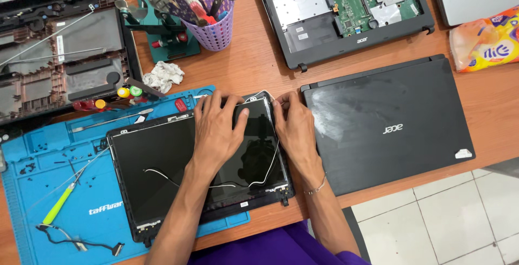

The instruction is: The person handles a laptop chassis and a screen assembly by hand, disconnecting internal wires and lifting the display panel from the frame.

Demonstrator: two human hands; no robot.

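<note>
On the blue mat [102, 211], the lid panel's [162, 167] 2 o'clock corner is clamped by both the left hand [216, 130] and right hand [294, 127]; white cable [267, 170] remains loose, unrouted.

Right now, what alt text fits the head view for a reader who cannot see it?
Both hands, left hand and right hand, press on the far edge of a black laptop screen panel lying on a blue work mat. A closed black laptop lies beside it on the right.

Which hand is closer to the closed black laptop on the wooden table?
Right. The right hand grips the screen panel's edge just beside the closed black laptop; the left hand rests farther away on the panel.
</note>
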